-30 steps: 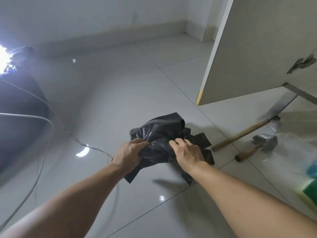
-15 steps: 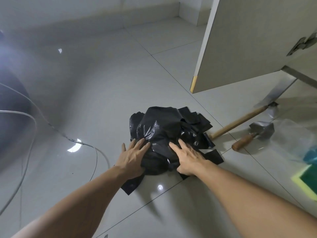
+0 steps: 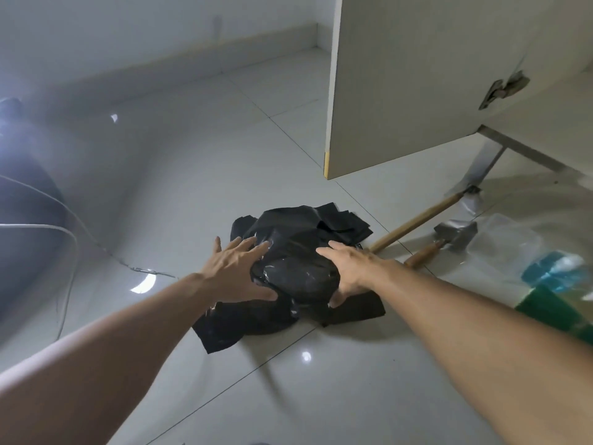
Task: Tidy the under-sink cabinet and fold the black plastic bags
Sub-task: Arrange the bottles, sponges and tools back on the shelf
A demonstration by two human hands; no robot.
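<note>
- Lying crumpled on the glossy tiled floor [image 3: 199, 175], the heap of black plastic bags [image 3: 301, 252] is found just in front of the open cabinet door [image 3: 417, 81].
- The heap is pressed on from both sides: the left hand [image 3: 236, 271] is laid flat on its left edge with fingers spread out straight, the right hand [image 3: 351, 268] is rested on its right side, fingers extended, thumb tucked down low against the plastic.
- Nothing looks pinched, really.
- Two wooden-handled tools [image 3: 423, 216] are seen just right of the heap, under the door.
- A clear bag [image 3: 507, 248] with something blue and green inside is spotted further right.
- A thin cable [image 3: 64, 232] is trailed across the floor at left.
</note>
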